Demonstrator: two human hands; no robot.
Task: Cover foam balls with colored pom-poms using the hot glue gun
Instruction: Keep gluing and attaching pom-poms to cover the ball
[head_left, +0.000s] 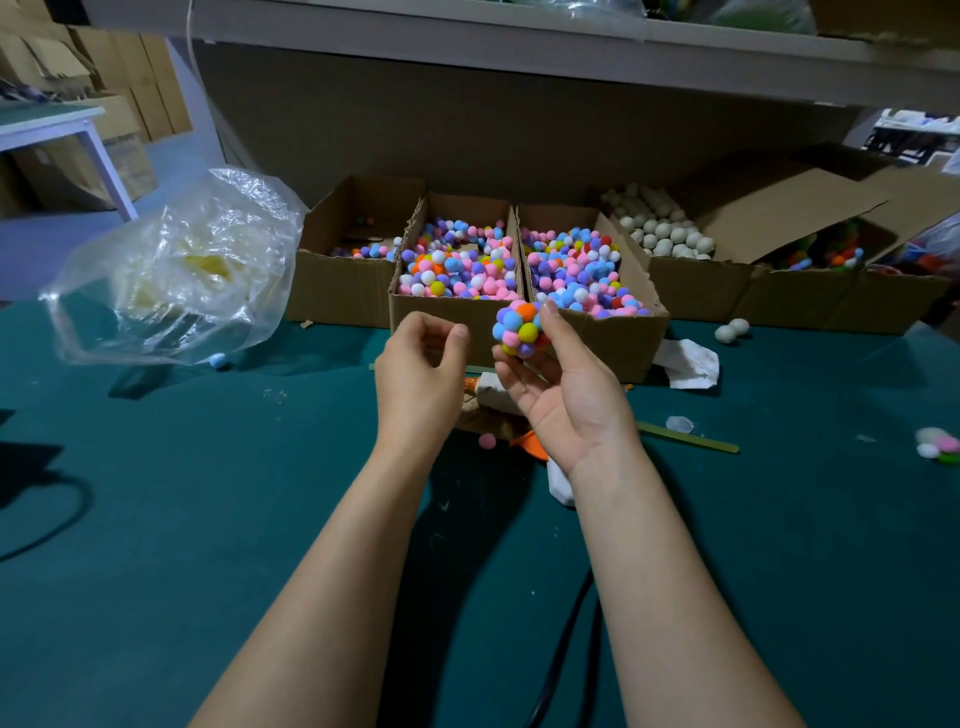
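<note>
Though dim, teal table (208, 519) under shelf (519, 60)

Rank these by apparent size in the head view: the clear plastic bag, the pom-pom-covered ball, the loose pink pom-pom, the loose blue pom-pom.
1. clear plastic bag, largest by far.
2. pom-pom-covered ball.
3. loose pink pom-pom and loose blue pom-pom: they look alike, so unranked.

Glue gun (485, 387) largely hidden from view
</note>
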